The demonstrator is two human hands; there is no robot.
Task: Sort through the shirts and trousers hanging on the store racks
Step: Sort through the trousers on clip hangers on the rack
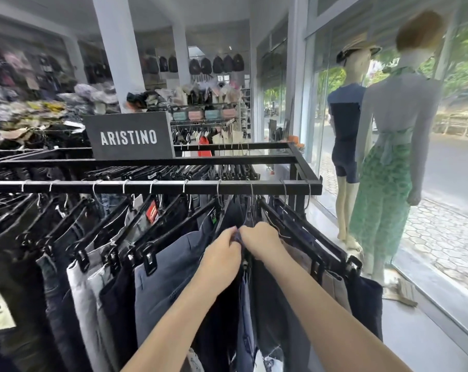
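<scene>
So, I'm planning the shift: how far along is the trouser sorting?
Nothing shows as finished. In hand: left hand and right hand pinch one navy pair near the rail's right end. Left, probably: either the few pairs to its right or the long row to its left, plus the back rail.

You have one view, worn on your head. It faces forward and down across the near rail of the clothes rack [152,187]. It sits close to the work: your left hand [222,255] and right hand [263,241] meet on the dark blue trousers [245,304] just below the middle of the frame, and both forearms come in from the bottom edge. The wide lens bows the rails. It also takes in the rack's right end corner, the ARISTINO sign [129,136] on the far rail, and the mannequins [383,200] by the window [458,170] to your right. The far shelves are blurred.
</scene>
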